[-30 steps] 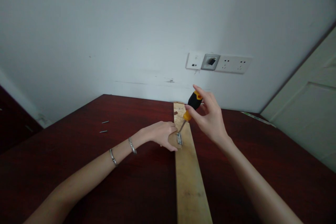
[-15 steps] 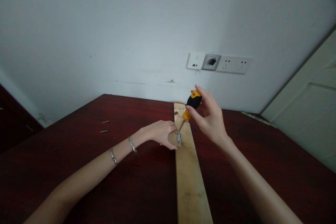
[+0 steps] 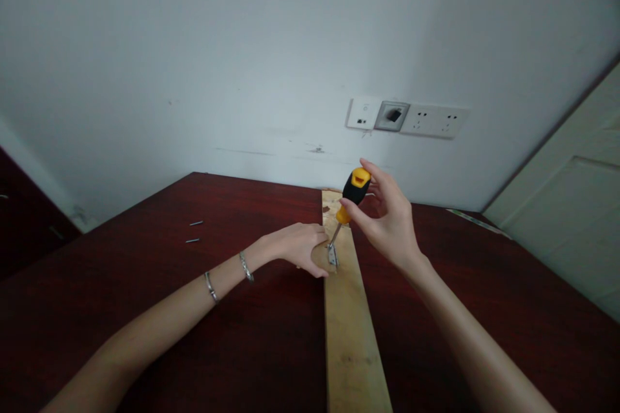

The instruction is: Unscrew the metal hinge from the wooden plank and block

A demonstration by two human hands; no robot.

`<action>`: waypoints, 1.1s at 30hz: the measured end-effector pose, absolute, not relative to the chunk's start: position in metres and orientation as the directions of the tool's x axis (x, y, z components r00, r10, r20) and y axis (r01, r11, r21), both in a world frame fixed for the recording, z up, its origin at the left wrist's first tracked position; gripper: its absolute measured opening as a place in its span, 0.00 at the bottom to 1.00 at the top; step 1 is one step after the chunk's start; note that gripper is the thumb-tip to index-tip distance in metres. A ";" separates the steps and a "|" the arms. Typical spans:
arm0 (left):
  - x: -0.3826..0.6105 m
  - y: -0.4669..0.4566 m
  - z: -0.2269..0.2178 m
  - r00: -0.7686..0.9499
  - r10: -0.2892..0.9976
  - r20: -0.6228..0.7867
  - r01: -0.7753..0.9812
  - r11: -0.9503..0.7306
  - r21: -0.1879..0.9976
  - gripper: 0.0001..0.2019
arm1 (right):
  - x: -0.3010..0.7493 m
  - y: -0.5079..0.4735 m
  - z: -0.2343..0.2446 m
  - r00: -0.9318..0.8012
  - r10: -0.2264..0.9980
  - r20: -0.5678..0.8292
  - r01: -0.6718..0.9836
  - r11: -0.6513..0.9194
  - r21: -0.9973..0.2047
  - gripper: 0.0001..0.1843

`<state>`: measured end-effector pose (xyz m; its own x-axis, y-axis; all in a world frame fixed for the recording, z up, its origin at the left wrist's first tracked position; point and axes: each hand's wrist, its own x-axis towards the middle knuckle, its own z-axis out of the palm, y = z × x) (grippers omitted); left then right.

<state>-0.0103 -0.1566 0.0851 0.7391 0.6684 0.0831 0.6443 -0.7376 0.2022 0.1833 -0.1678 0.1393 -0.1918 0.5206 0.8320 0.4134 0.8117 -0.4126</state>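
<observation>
My right hand (image 3: 390,219) grips a yellow and black screwdriver (image 3: 356,187) by its handle. The screwdriver leans, its metal shaft pointing down to the upper end of a small metal plate, perhaps a hinge (image 3: 332,257). That plate lies over a long, pale wooden plank (image 3: 351,329) and beside a small tan wooden piece (image 3: 318,259). My left hand (image 3: 303,246), with two bracelets on the wrist, clasps this piece between thumb and fingers at the plank's left edge. Whether a screw sits under the screwdriver tip is too small to tell.
The plank runs along a dark red tabletop (image 3: 232,335) towards the white wall (image 3: 217,45). Two screws or nails (image 3: 192,241) lie on the left. Wall sockets (image 3: 433,121) are above the table's far edge, and a flat strip (image 3: 477,222) lies at the far right.
My right hand has turned the screwdriver slightly and its handle has tipped a little to the left. My left hand keeps its hold. The view has shifted very slightly.
</observation>
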 end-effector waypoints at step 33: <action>-0.013 -0.154 0.078 0.748 0.657 0.093 0.637 -0.750 0.177 0.31 | 0.195 -0.163 0.141 -0.126 0.500 0.857 0.419 0.809 -0.411 0.35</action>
<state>-0.0134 -0.1536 0.0779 0.7483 0.6568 0.0931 0.6368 -0.7505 0.1769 0.1946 -0.1634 0.1406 -0.1262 0.5003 0.8566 0.4195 0.8094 -0.4109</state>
